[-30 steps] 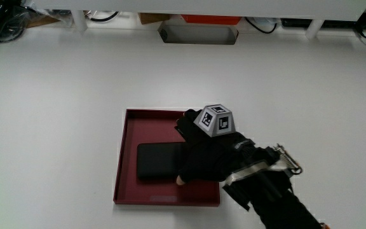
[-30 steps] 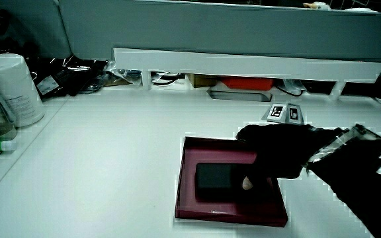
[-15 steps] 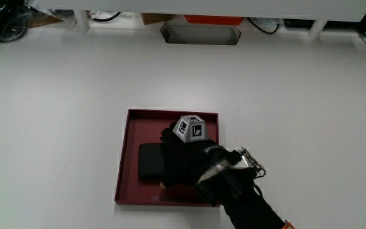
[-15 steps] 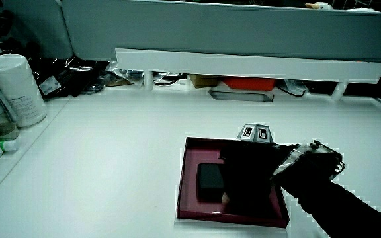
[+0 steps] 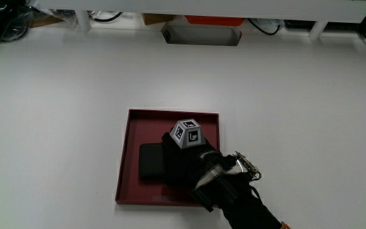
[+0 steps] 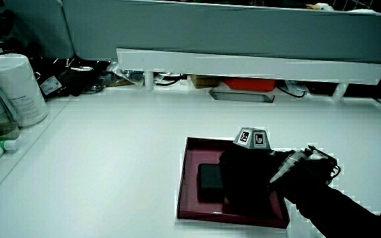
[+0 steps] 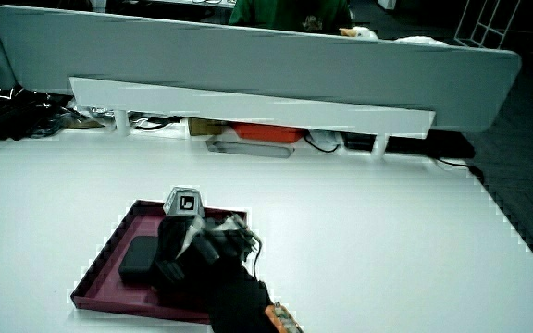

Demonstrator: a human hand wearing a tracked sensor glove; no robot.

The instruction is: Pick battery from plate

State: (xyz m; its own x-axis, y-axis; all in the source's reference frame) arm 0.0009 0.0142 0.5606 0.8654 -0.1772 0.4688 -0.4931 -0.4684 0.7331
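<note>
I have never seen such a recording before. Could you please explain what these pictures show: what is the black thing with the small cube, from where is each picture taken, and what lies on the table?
The black thing is a person's hand in a black glove, with a small patterned cube on its back. One picture looks down from above; two look forward across the white table. On the table lies a dark red square plate. In it rests a flat black rectangular battery. The hand lies over the battery, covering most of it; whether it grips it cannot be seen.
</note>
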